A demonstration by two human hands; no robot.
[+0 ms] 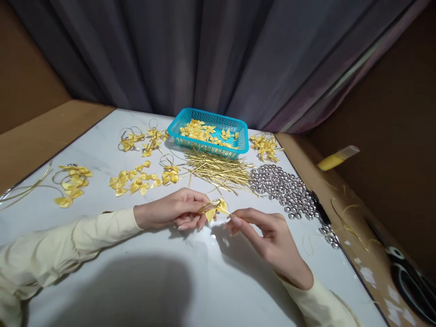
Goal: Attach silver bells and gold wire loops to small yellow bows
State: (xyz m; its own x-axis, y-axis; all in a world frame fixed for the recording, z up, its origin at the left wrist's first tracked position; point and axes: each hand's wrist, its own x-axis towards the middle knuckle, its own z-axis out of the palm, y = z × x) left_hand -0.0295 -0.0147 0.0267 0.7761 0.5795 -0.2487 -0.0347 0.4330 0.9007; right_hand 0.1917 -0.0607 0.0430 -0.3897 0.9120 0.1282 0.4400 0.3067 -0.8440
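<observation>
A grey curtain [211,54] hangs in heavy folds across the top of the frame, from upper left to upper right. Below it a white tabletop [163,281] with a faint marble grain fills the lower half, narrowing toward the curtain. Brown board [37,136] edges it at the left, and more of it rises in the upper left corner. At the right a brown wall [391,150] stands in shadow above a brown ledge [361,236]. Light falls from above and behind, throwing a broad soft shadow [136,290] at lower centre.
</observation>
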